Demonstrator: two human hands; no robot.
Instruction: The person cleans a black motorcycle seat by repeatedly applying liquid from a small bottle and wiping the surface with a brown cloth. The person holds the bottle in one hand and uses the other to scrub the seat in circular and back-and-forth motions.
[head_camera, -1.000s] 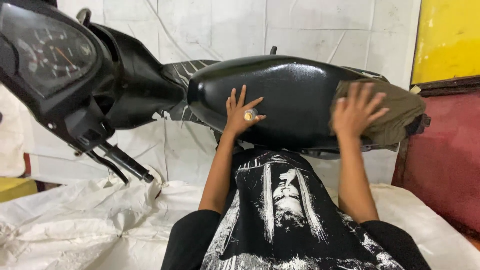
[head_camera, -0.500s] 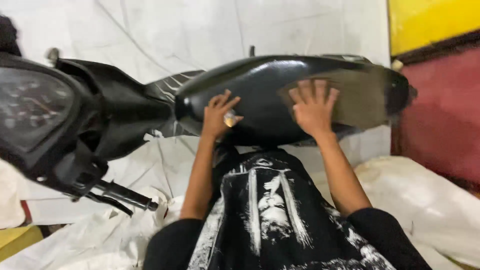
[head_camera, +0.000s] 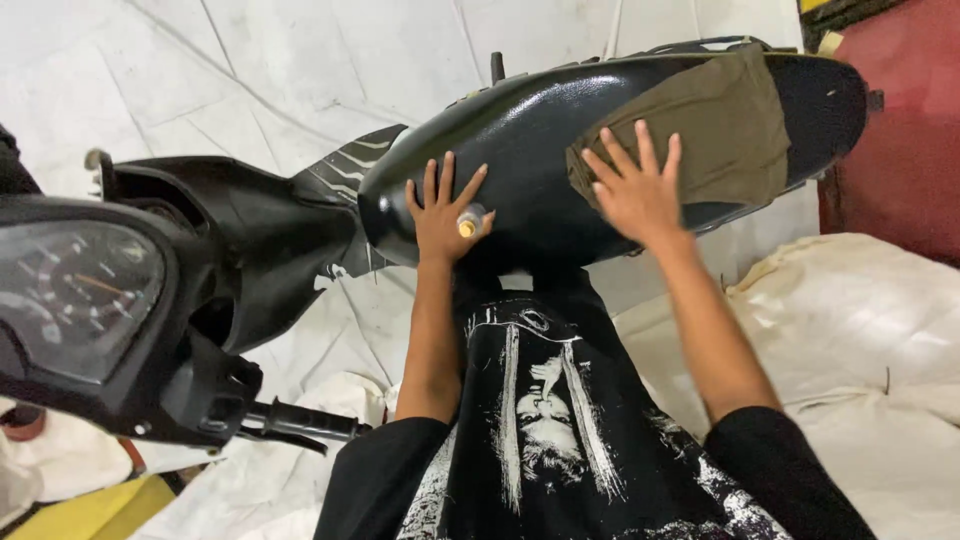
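L hand (head_camera: 440, 212) flat on black seat (head_camera: 520, 150) front edge, grip released, R hand (head_camera: 637, 190) splayed, pressing olive cloth (head_camera: 715, 125)

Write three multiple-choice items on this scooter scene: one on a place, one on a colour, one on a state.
1. Where does the right hand rest?
A. on the handlebar grip
B. on the cloth on the seat
C. on the speedometer

2. What colour is the cloth?
A. olive brown
B. bright blue
C. white

3. How is the left hand placed?
A. clenched in a fist
B. lifted off the seat
C. flat, fingers spread

Answers:
1. B, its palm presses the cloth lying on the black seat.
2. A, it shows olive brown against the seat.
3. C, its spread fingers lie on the seat's front, with a small yellow-tipped thing by the thumb.
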